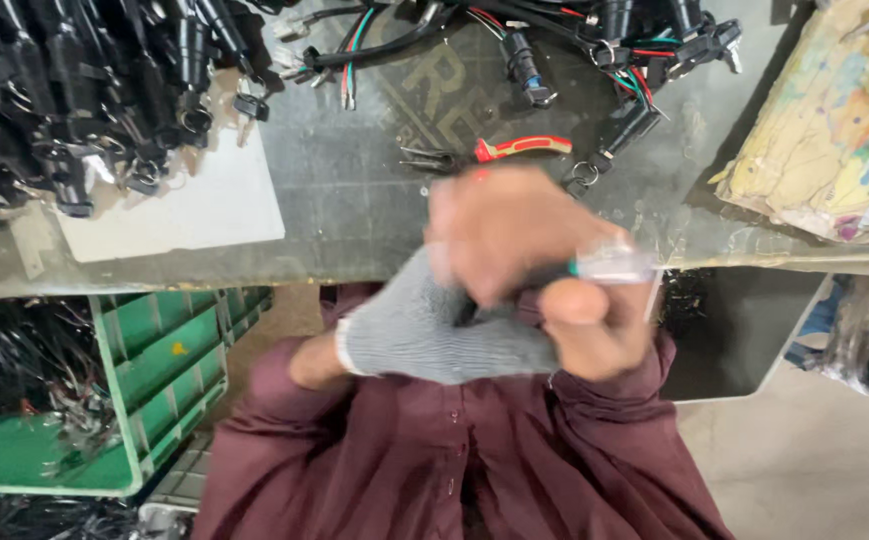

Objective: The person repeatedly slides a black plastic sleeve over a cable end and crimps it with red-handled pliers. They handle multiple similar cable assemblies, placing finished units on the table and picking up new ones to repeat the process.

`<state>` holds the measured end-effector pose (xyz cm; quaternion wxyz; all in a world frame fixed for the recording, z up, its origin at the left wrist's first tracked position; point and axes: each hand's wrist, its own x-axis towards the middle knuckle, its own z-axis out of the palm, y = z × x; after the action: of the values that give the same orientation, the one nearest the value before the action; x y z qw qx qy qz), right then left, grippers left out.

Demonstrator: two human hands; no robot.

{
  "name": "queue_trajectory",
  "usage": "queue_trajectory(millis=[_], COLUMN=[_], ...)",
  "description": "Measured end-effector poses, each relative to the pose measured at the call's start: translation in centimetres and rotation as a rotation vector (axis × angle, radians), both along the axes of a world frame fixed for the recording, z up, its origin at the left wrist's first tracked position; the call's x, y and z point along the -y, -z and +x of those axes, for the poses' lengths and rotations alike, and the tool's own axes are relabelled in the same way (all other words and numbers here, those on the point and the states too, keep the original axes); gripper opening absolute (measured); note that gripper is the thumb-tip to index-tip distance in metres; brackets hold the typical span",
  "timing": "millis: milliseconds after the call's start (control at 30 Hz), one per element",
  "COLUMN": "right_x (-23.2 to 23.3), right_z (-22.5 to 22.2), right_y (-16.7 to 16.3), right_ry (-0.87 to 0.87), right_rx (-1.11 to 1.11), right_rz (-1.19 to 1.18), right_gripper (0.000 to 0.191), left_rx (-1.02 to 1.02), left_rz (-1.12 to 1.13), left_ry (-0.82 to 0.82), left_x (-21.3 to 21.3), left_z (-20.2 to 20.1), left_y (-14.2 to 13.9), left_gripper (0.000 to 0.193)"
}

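My left hand (434,330) wears a grey knit glove and is held close to my chest, below the table edge. My bare right hand (514,235) is blurred with motion and lies over the glove's fingers, which are hidden. It grips a tool with a clear handle and a green band (609,265) that sticks out to the right. Whatever sits between the two hands is covered. My maroon shirt (434,460) fills the lower view.
Red-handled pliers (519,147) lie on the grey metal table (354,190). Black switch units with coloured wires are heaped at far left (74,90) and along the top (574,40). A white sheet (194,210), a green crate (164,370) and a patterned cloth (834,130) surround me.
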<state>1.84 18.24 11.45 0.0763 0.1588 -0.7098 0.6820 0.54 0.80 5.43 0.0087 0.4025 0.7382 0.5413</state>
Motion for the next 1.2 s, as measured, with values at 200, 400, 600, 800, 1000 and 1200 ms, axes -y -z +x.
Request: queue_trajectory(millis=[200, 400, 600, 800, 1000, 1200], right_x=[-5.5, -8.2, -3.6, 2.7, 0.9, -0.7], right_z=[-0.4, -0.3, -5.5, 0.6, 1.3, 2.1], right_y=[3.9, 6.1, 7.1, 14.8, 17.1, 16.5], right_ry=[-0.183, -0.128, 0.264, 0.1, 0.225, -0.099], right_rx=[-0.011, -0.183, 0.219, 0.101, -0.003, 0.367], right_rz=[-0.796, -0.827, -0.679, 0.076, 0.119, -0.33], right_gripper=[0.053, 0.039, 0.053, 0.086, 0.041, 0.053], left_rx=[0.884, -0.083, 1.336, 0.493, 0.869, 0.713], left_rz=[0.295, -0.124, 0.686, 0.086, 0.442, 0.269], left_ry=[0.1, -0.057, 0.247, -0.299, -0.428, -0.249], left_x=[-2.1, 0.4, 1.8, 2.1, -0.2, 2.3], left_z=[1.9, -0.8, -1.4, -3.6, -0.5, -1.1], left_y=[-0.6, 1.6, 2.0, 0.7, 3.0, 2.9], left_gripper=[0.058, 0.025, 0.027, 0.028, 0.024, 0.023])
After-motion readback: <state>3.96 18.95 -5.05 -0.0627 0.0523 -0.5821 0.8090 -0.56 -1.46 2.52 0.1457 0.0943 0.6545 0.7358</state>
